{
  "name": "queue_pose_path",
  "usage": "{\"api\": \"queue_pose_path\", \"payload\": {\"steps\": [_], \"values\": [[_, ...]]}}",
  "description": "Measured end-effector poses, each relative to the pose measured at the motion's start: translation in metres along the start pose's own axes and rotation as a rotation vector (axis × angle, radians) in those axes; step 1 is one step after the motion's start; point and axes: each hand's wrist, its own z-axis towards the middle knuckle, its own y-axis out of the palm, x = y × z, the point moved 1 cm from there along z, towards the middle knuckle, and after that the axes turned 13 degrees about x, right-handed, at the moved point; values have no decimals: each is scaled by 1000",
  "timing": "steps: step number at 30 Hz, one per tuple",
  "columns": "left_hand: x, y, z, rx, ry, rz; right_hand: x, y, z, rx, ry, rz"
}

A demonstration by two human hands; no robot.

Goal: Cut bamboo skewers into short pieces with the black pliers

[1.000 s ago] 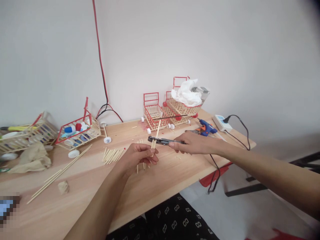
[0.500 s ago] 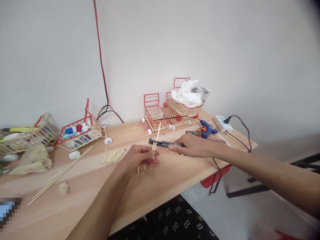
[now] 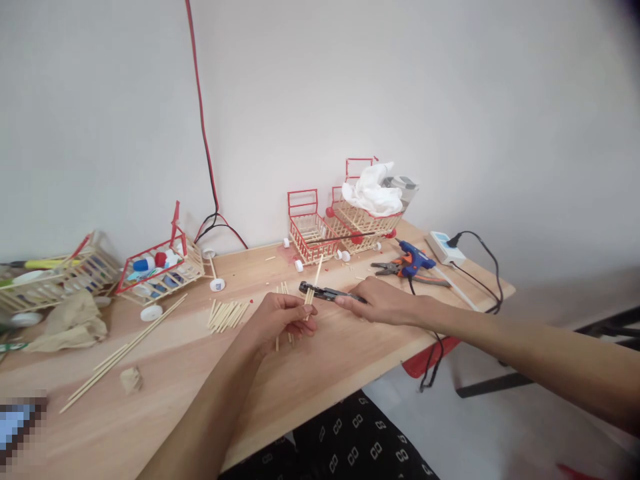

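Above the table, my left hand (image 3: 293, 313) pinches a few thin wooden sticks (image 3: 317, 275) upright, one taller than the others. My right hand (image 3: 377, 300) is closed around dark-handled pliers (image 3: 324, 292), whose jaws lie against the sticks just above my left fingertips. Whether the jaws are closed on a stick I cannot tell. A pile of short cut sticks (image 3: 229, 316) lies left of my left hand, and a few more stand or lie partly hidden behind it. Several long sticks (image 3: 125, 352) rest farther left.
Small stick-built carts with red trim (image 3: 313, 233) stand along the wall, one carrying a white plastic bag (image 3: 373, 190). At right are a blue glue gun (image 3: 416, 259), orange-handled pliers (image 3: 395, 268) and a power strip (image 3: 445, 248) with black cables. Another cart (image 3: 155, 273) holds bottle caps.
My right hand and its pliers have lowered slightly, uncovering more of the orange-handled pliers behind. My left hand keeps its pinch on the sticks. The view has shifted slightly.
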Motion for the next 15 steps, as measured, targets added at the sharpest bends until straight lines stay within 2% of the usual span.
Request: {"api": "queue_pose_path", "payload": {"steps": [7, 15], "values": [[-2, 1, 1, 33, -21, 21, 9, 15, 3, 9, -35, 22], [-9, 7, 4, 105, -59, 53, 13, 21, 3, 10, -28, -4]]}}
